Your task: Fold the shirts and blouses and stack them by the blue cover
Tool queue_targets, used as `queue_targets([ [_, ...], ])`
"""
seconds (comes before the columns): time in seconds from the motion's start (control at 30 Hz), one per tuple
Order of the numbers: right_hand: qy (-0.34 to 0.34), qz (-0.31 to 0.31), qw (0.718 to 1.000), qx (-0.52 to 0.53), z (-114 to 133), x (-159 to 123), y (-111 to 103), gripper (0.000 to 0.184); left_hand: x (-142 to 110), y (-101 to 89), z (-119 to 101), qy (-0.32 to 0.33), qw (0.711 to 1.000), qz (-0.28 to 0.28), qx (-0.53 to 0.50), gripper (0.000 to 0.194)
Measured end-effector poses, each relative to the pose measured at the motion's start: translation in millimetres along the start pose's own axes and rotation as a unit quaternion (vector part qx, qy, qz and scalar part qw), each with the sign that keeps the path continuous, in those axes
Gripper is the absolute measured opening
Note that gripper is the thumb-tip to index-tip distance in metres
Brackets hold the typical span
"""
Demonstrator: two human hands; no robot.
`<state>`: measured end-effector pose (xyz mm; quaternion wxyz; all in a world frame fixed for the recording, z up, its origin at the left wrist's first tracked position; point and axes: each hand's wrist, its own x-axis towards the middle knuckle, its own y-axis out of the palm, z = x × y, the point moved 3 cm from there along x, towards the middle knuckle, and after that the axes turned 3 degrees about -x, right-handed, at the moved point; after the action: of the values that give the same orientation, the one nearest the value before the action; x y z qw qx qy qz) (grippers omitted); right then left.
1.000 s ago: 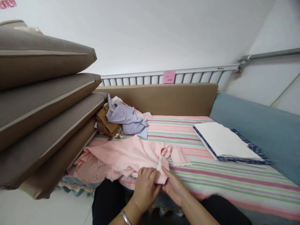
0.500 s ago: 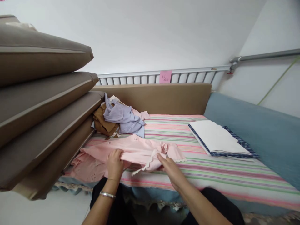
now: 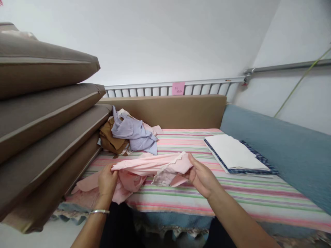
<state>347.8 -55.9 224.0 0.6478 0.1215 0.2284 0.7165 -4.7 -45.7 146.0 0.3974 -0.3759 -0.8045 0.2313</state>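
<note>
A pink garment (image 3: 147,164) with small cut-out embroidery and a pale zigzag trim is stretched between my two hands above the striped seat. My left hand (image 3: 107,181), with a silver bangle at the wrist, pinches it on the left. At the trimmed edge, my right hand (image 3: 203,175) grips it between thumb and fingers. The rest of the cloth hangs and lies crumpled beneath and to the left of my left hand. Whether it is a shirt or a dress I cannot tell.
Rumpled lavender (image 3: 136,132) and brown clothes (image 3: 111,137) lie at the back left. White folded cloth (image 3: 236,151) rests on dark blue patterned fabric at right. Stacked brown cushions (image 3: 49,113) rise at left. A brown backrest (image 3: 181,112) and a blue side cushion (image 3: 279,144) border the striped cover (image 3: 245,193).
My left hand has moved left and my right hand slightly right and up, drawing the pink garment taut and lifting its trimmed end. The view has shifted slightly.
</note>
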Motion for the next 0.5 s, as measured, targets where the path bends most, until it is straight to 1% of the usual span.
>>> queue_targets([
  [0.1,-0.039,0.025,0.999,0.001,29.0,0.6,10.1,0.027,18.9,-14.2,-14.0,-0.019,0.999,0.001,-0.044,0.025],
  [0.17,-0.078,0.036,0.996,-0.004,53.3,2.6,18.6,0.025,32.7,-23.1,-26.8,-0.033,0.993,-0.008,-0.109,0.022],
  [0.23,-0.124,0.041,0.991,-0.015,79.0,5.3,27.3,0.023,46.9,-29.4,-39.9,-0.051,0.981,-0.023,-0.184,0.02],
  [0.3,-0.17,0.044,0.984,-0.039,103.2,8.3,35.4,0.023,61.1,-32.9,-52.6,-0.067,0.967,-0.035,-0.243,0.022],
  [0.4,-0.246,0.038,0.964,-0.094,136.8,11.7,43.6,0.027,80.1,-37.7,-72.0,-0.079,0.951,-0.029,-0.298,0.029],
  [0.47,-0.307,0.02,0.942,-0.135,159.1,11.5,44.9,0.03,89.3,-46.9,-86.3,-0.077,0.941,-0.021,-0.328,0.032],
  [0.5,-0.339,0.007,0.928,-0.155,170.3,10.1,44.3,0.03,92.3,-54.4,-94.6,-0.066,0.939,-0.015,-0.338,0.033],
])
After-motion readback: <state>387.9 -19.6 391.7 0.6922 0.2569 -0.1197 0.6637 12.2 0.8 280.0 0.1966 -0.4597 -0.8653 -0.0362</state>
